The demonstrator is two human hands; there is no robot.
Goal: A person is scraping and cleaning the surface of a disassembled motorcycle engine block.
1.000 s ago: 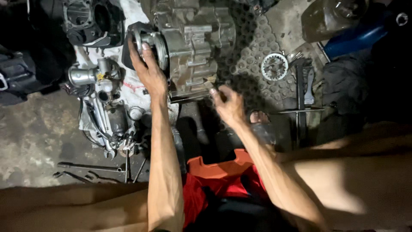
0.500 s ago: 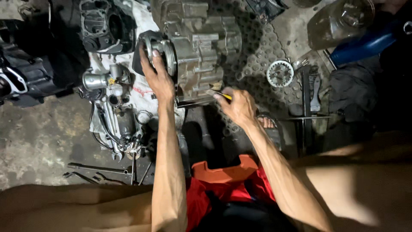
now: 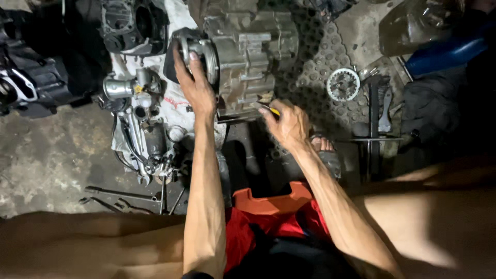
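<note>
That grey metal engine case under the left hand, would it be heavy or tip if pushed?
Likely heavy: the engine case looks like a thick ribbed metal casting. Probably stiff and slow to slide on the studded mat. The left hand braces its round end, hinting it may rock.
</note>
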